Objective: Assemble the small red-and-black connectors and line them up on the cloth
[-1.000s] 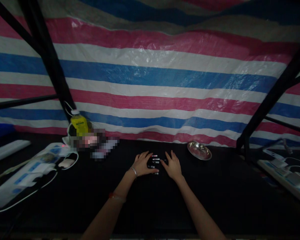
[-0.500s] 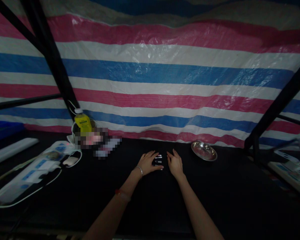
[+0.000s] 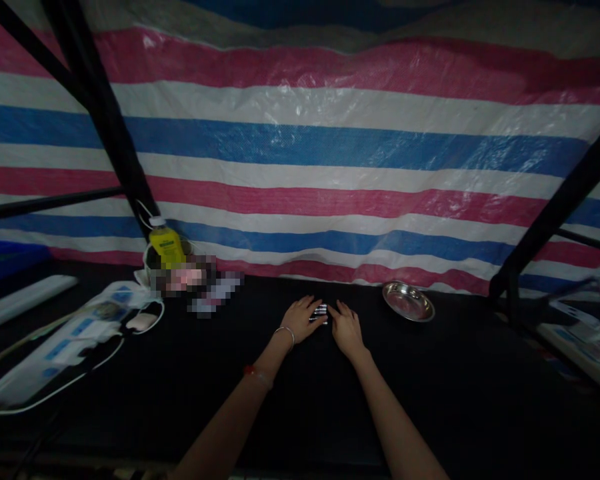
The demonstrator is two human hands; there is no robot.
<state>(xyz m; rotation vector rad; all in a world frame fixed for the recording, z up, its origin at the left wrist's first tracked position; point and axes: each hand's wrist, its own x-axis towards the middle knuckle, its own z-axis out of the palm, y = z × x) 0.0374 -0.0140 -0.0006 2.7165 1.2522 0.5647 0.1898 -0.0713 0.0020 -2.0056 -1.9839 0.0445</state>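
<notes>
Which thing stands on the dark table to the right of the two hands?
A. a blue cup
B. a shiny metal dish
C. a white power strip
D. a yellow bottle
B: the shiny metal dish lies on the dark table just right of the right hand, while the yellow bottle and the power strip are off to the left of the left hand.

Your two bare forearms reach forward from the bottom edge and converge toward the middle. Your left hand (image 3: pixel 301 319) lies palm down with its fingers spread and pointing forward to the right; a thin bangle circles its wrist. Your right hand (image 3: pixel 346 328) lies palm down just beside it, fingertips nearly meeting the left's.
</notes>
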